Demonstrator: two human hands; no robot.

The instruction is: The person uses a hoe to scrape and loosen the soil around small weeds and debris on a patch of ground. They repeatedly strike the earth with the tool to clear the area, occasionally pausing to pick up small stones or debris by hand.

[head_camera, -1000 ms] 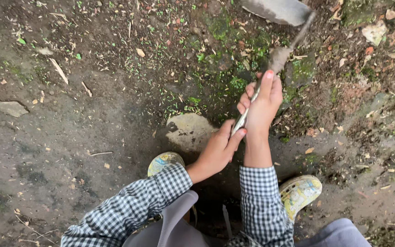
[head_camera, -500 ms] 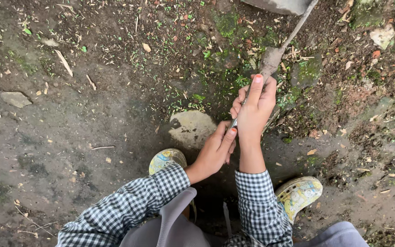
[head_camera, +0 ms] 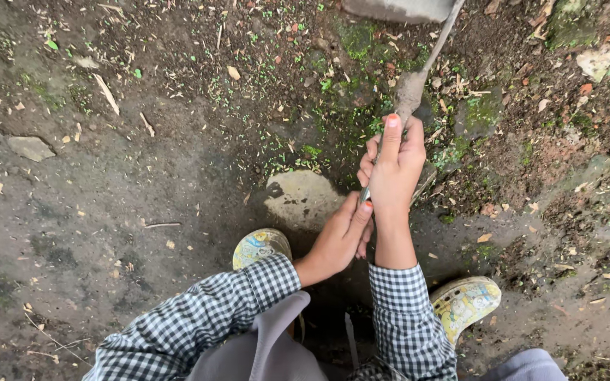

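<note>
Both hands grip the long handle (head_camera: pixel 418 88) of a digging tool, whose metal blade (head_camera: pixel 397 8) sits at the far edge of view. Compared with 1 second ago, the hands sit slightly higher and the blade has slid further out of view, so the tool is being pushed away over the mossy ground (head_camera: pixel 361 42). The right hand (head_camera: pixel 393 166) wraps the shaft, index finger laid along it; the left hand (head_camera: pixel 337 240) closes on the handle's near end, just behind. 2 patterned shoes (head_camera: pixel 259 247) stand on bare soil beside a pale flat stone (head_camera: pixel 301 201).
</note>
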